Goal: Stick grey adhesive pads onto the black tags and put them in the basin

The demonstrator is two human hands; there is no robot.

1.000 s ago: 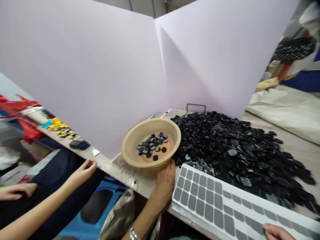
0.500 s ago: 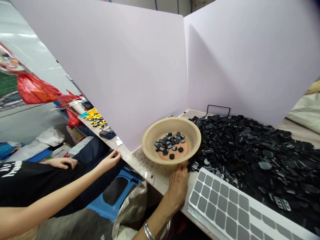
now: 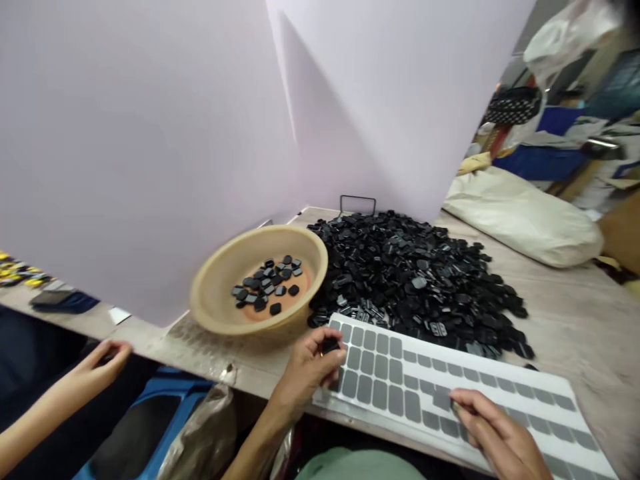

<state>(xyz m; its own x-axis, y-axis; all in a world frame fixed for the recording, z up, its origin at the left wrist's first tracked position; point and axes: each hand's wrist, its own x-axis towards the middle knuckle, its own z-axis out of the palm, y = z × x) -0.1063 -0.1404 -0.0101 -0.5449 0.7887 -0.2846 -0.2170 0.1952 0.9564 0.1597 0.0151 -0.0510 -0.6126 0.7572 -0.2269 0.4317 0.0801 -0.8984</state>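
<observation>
My left hand (image 3: 309, 363) is closed round a small black piece (image 3: 330, 345) at the left end of a white sheet (image 3: 425, 348) printed with grey rounded squares. Over the sheet's middle, my right hand (image 3: 500, 427) pinches with thumb and finger; a grey square piece (image 3: 441, 397) lies at its fingertips, and I cannot tell whether it is held. Behind the sheet spreads a large pile of black pieces (image 3: 400, 267). A tan basin (image 3: 210, 293) with several black pieces inside stands left of the pile.
Tall white panels (image 3: 150, 133) stand behind the basin and pile. Another person's hand (image 3: 107, 360) is over the table's left edge. A pale sack (image 3: 525, 213) lies at the back right, and a blue stool (image 3: 170, 393) is below the table.
The view has swung right. My left hand has moved from the basin's front edge to the sheet with a black piece. My right hand has come into view.
</observation>
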